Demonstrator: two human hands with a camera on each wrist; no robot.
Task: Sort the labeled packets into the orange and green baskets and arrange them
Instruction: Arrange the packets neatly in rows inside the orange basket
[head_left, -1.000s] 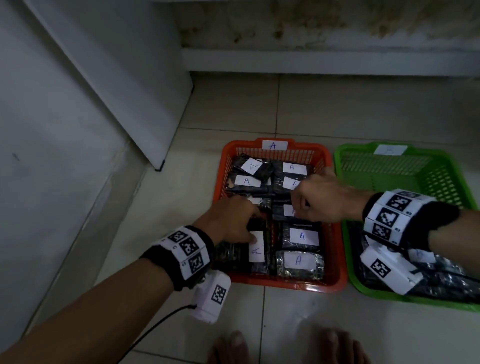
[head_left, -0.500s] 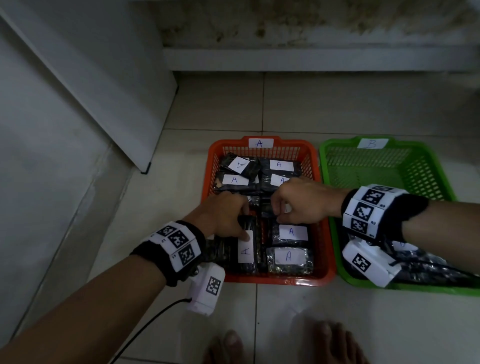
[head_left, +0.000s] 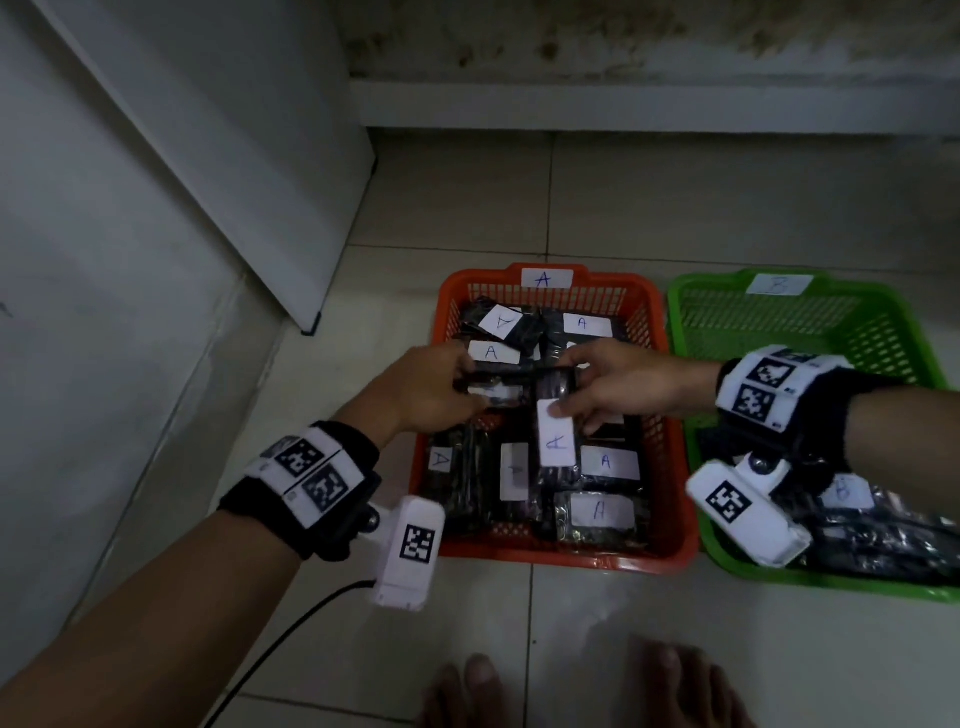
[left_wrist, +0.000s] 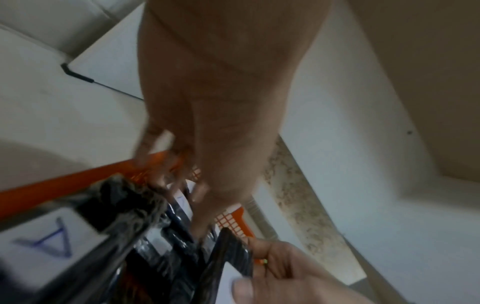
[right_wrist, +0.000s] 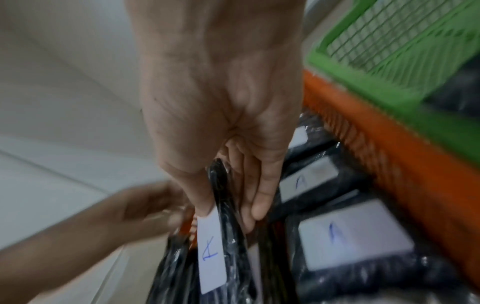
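Arranging step, head view: orange basket (head_left: 675, 467) sits centre frame, green basket (head_left: 685, 364) to its right, both on the tiled floor (head_left: 457, 208); right hand (head_left: 618, 387) pinches an upright A-labelled packet (head_left: 558, 441) at its top edge, thumb on the white label, mid-basket; left hand (head_left: 426, 389) is curled round another dark packet (head_left: 493, 392) just left of it; more A packets lie flat around them; B packets lie low in the green basket, lower right of frame; bare feet at bottom edge. Left wrist view, blurred: left hand (left_wrist: 207, 123) reaches down with fingers curled among dark packets, exact grip hard to read; orange basket (left_wrist: 52, 189) rim runs across middle left; an A label at lower left; right hand (left_wrist: 285, 273) at lower right. Right wrist view: right hand (right_wrist: 215, 113) centre, thumb and fingers clamping the A-labelled packet (right_wrist: 223, 257) standing on edge; flat A packets at right; orange basket (right_wrist: 389, 160) wall and green basket (right_wrist: 389, 51) upper right; left hand (right_wrist: 145, 207) blurred at middle left. To do it well, I'd guess: keep the pinch high, let the left hand clear a slot, lower the packet label-up beside its neighbours; wrap looks slick, so a loose grip could slip.
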